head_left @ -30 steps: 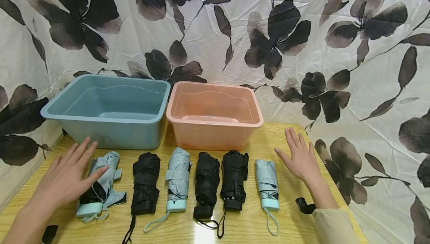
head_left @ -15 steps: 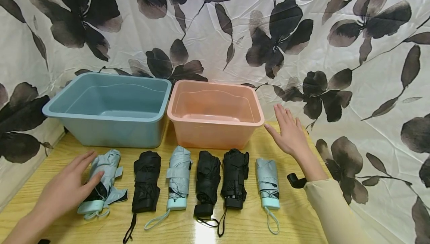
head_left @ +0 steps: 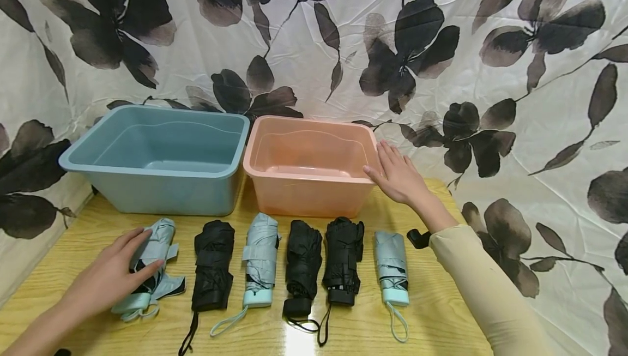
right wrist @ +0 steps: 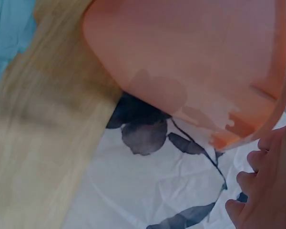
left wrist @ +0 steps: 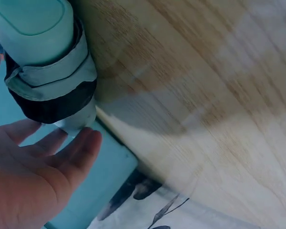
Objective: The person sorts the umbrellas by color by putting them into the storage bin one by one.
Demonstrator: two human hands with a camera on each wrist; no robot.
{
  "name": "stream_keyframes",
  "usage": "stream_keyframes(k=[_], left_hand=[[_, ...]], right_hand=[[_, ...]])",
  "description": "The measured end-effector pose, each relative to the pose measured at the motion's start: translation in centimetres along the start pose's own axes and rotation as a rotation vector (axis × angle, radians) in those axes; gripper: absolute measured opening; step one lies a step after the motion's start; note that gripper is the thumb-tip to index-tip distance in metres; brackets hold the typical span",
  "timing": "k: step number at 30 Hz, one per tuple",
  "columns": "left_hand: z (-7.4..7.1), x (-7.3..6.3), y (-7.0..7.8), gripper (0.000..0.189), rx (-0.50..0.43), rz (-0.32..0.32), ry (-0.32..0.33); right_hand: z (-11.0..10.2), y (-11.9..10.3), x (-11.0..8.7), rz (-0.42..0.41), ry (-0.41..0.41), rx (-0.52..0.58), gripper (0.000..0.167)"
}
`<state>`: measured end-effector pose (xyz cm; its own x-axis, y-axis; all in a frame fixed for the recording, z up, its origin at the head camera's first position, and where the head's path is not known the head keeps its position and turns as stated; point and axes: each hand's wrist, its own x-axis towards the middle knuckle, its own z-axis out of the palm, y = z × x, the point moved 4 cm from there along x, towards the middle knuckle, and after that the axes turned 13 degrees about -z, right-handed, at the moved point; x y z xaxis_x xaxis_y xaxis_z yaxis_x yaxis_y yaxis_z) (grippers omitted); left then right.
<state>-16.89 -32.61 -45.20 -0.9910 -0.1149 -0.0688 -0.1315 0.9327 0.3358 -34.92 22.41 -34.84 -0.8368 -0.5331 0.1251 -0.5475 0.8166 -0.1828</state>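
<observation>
My left hand (head_left: 108,277) hovers over or lightly touches the leftmost folded umbrella (head_left: 159,244), pale blue with a mint handle and a loose flap. In the left wrist view, that hand's relaxed fingers (left wrist: 78,157) are near the umbrella's fabric end (left wrist: 62,78); whether they touch it is unclear. At the right side of the pink plastic bin (head_left: 314,198), my right hand (head_left: 399,176) has its fingers extended by the rim, the thumb near the front corner. In the right wrist view, the fingertips (right wrist: 248,181) appear just beside the bin's rim (right wrist: 271,124).
A larger blue bin (head_left: 167,192) stands left of the pink one. Along the wooden table (head_left: 432,312) lie more folded umbrellas: black (head_left: 213,266), pale blue (head_left: 260,258), black (head_left: 301,263), black (head_left: 342,260) and pale blue (head_left: 391,263). A floral cloth (head_left: 314,45) hangs behind.
My right hand has moved left from the table's right side to the pink bin's rim. The left hand has lowered toward the leftmost umbrella. Bins and umbrellas stay in place.
</observation>
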Motion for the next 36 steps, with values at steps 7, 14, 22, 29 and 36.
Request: stream_keyframes(k=[7,14,22,29,36], left_hand=[[0.3,0.8,-0.2,0.101,0.019,0.007,-0.015],[0.6,1.1,-0.5,0.104,-0.004,0.017,-0.012],[0.8,1.3,-0.8,0.104,-0.054,-0.008,-0.019],[1.0,1.6,-0.9,0.099,-0.084,-0.026,-0.026],[0.9,1.5,-0.7,0.097,-0.126,-0.023,-0.016]], right_hand=[[-0.1,0.0,1.3,-0.007,-0.025,0.068,0.09],[0.2,0.1,1.6,-0.015,-0.027,0.096,0.087],[0.6,-0.1,1.8,-0.03,-0.031,0.094,0.085],[0.8,0.0,1.5,-0.025,-0.032,0.095,0.084],[0.8,0.0,1.3,-0.017,-0.026,0.113,0.084]])
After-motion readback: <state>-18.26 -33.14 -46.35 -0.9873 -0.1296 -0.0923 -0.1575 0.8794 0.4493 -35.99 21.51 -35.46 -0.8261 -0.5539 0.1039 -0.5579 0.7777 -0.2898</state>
